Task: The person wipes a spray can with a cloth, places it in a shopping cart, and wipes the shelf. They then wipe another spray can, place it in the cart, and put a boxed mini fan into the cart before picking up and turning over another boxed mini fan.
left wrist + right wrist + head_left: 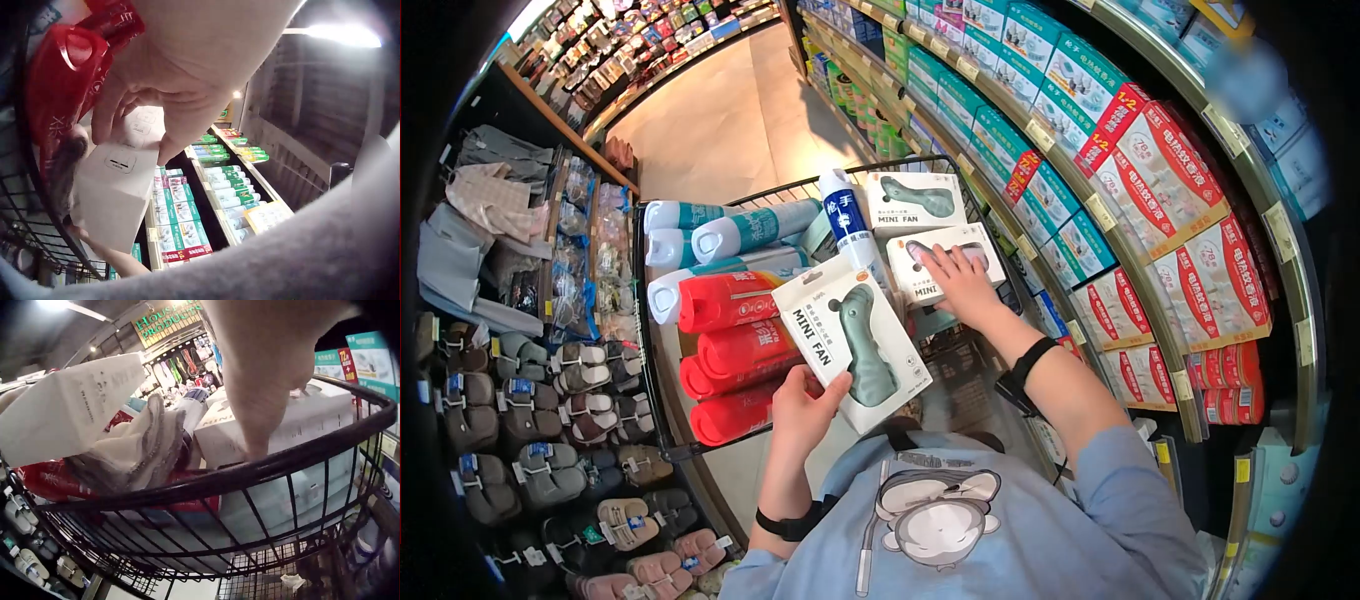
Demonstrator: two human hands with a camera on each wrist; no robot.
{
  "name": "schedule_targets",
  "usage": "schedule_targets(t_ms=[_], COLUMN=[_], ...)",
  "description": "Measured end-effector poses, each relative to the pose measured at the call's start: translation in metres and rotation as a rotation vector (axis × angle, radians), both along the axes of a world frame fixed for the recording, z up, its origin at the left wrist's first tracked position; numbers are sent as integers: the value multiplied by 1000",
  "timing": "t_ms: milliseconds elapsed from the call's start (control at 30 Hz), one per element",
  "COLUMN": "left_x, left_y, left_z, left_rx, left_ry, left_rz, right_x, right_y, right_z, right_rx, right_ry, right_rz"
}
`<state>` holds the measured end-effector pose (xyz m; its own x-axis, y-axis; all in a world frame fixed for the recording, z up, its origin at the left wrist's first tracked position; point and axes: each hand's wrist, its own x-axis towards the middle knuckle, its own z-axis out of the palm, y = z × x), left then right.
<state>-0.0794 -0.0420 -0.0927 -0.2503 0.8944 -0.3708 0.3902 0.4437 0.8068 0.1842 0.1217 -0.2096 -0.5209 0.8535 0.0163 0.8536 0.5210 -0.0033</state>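
Note:
My left hand (805,405) grips a white mini fan box (808,322) by its lower left part, with the thumb over its front. A green animal-shaped fan shows on that tilted box. My right hand (960,285) rests on a second mini fan box (920,287) in the shopping cart (662,452), fingers spread over its top. Another mini fan box (890,220) lies just beyond it. Between the boxes and the cans stands a blue and white spray can (840,205). Red spray cans (745,350) and teal and white cans (760,228) fill the cart's left side.
Shelves of teal boxes (1060,70) and red and white boxes (1165,165) line the right side. Slippers (550,465) hang on a rack at left, below folded clothes (490,240). The aisle floor (710,100) stretches ahead. The cart's black rim (250,475) runs close under my right hand.

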Motion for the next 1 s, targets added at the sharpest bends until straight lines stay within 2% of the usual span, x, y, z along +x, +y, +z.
schedule_targets(t_ms=[100, 200, 333, 467, 533, 667, 733, 767, 800, 867, 900, 967, 1000], left_x=[1, 5, 10, 11, 11, 10, 12, 13, 15, 21, 27, 44, 54], left_y=[3, 12, 23, 28, 31, 38, 41, 42, 43, 46, 51, 69, 81], left_z=[-5, -7, -11, 7, 14, 12, 9, 7, 6, 1, -5, -15, -24], left_rx=[42, 39, 58, 99, 131, 137, 147, 153, 155, 258, 235, 246, 187], left_ry=[-23, -31, 72, 149, 200, 178, 146, 115, 111, 68, 60, 17, 84], left_rz=[4, -7, -47, -47, -26, -5, -2, 5, 6, 26, 16, -53, -115], right_x=[12, 24, 38, 38, 38, 51, 76, 89, 101, 118, 121, 125, 124], right_y=[-1, -5, -13, -24, -32, -43, -45, -49, -54, -70, -75, -85, -88], right_z=[13, 29, 33, 53, 69, 100, 113, 121, 124, 126, 124, 117, 117], right_rx=[-120, -189, -171, -188, -145, -149, -186, -222, -220, -527, -525, -503, -496], right_ry=[189, 169, 181, 204, 132, 195, 355, 544, 540, 1143, 1141, 1412, 1412], right_rz=[53, 106, 181, 168, 169, 121, 96, 77, 77, -243, -243, -318, -319])
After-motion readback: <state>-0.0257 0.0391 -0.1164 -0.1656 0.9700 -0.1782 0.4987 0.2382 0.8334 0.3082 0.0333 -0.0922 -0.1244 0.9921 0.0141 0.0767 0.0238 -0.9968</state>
